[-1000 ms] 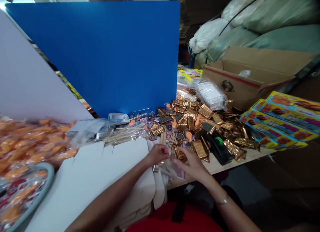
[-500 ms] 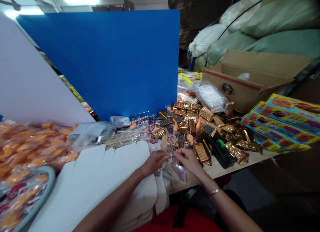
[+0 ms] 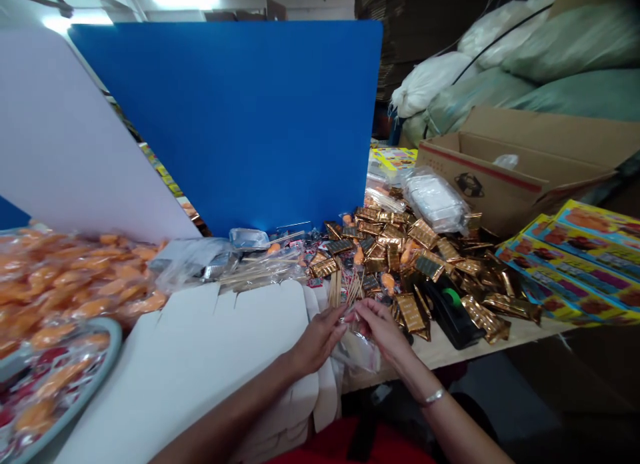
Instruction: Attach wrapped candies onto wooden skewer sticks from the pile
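Note:
A clear plastic bag [image 3: 361,355] hangs below my hands near the table's front edge. My left hand [image 3: 319,339] is closed, fingertips pinched at the bag's upper edge. My right hand [image 3: 382,328] pinches the same edge from the other side, and the fingertips of both hands nearly meet. Just beyond my fingers stand thin wooden sticks [image 3: 353,287] in a bunch. Gold foil packets [image 3: 413,312] lie right of my right hand, by a black tape dispenser [image 3: 453,315] with a green core. Whether anything small sits between my fingertips is hidden.
White flat cartons [image 3: 220,344] are stacked at left. Beyond them lie bagged orange pieces [image 3: 95,277] and a grey basin [image 3: 113,344]. A blue panel [image 3: 225,124] rises behind. At right are printed boxes [image 3: 575,264] and an open cardboard box [image 3: 495,174].
My left hand has turned and closed in on the right one at the bag's edge. The whole view has shifted slightly, so the scene appears farther right.

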The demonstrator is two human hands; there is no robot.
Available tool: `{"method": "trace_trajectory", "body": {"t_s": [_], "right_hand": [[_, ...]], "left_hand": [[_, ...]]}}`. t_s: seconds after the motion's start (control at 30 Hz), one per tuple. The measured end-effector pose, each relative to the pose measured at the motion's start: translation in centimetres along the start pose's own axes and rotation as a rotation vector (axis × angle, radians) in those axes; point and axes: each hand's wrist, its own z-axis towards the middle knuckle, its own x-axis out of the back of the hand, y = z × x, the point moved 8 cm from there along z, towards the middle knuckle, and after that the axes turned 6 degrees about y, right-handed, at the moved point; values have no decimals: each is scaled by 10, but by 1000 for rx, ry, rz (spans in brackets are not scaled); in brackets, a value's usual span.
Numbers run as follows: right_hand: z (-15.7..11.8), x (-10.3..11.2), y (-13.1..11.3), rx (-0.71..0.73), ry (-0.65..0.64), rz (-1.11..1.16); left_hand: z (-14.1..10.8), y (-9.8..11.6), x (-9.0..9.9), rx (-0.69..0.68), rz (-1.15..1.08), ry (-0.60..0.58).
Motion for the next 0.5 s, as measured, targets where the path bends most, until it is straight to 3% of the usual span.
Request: {"method": "trace_trajectory", "body": {"t_s": [0.2,0.37,0.43,0.5], "right_hand": [[-8,-7,1,-1,-45,-61],[-15,-18,9,-195,-122,169],[-12,-21,11,-237,-172,169],[2,-19,9,-175,-190,-20]], "left_hand": [[-3,3,4,-66,133,159],[-3,9,12,-154,95,251],[-4,4,18,-112,29,292],[-5,-8,24,-1,-55,361]]}}
